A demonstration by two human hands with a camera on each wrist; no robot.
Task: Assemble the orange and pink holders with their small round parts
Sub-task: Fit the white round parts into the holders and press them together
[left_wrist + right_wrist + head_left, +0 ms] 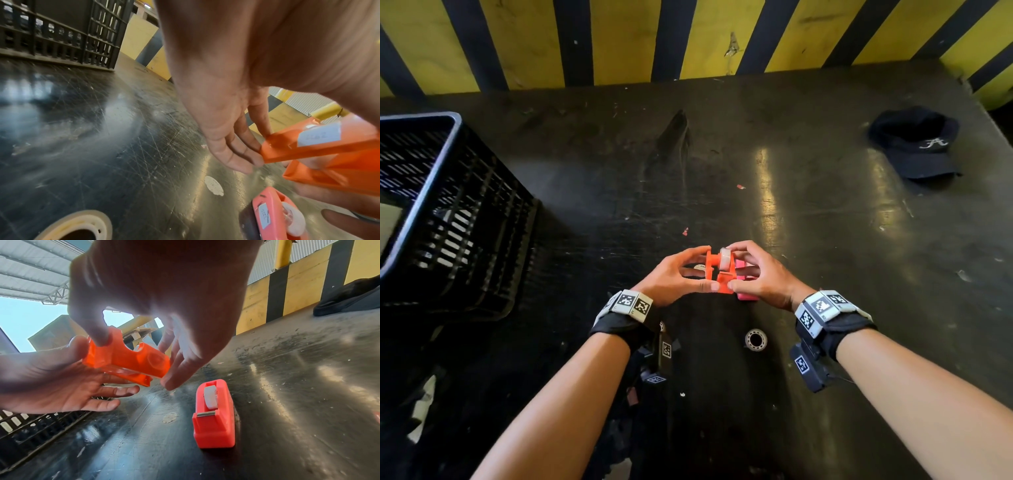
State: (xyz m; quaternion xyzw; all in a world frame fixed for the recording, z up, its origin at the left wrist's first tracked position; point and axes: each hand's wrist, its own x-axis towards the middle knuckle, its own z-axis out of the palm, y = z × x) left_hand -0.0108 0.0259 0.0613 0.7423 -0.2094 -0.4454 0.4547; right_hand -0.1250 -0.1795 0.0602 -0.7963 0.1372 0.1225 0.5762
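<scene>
Both hands (717, 277) grip orange holder (717, 274) at table (808, 222) centre, white wheel (725, 257) half-seated.
Fingers clamp its sides; press wheel squarely. Pink holder (214, 415), at 3 o'clock alongside, appears fitted.

Bright orange holder (717, 274) with a white round part (725, 259) in it, pink holder (214, 415) has a white one too. Table (808, 212) is scratched black, wall (688, 37) yellow with dark stripes, crate (448, 205) and cap (917, 145) both black
</scene>
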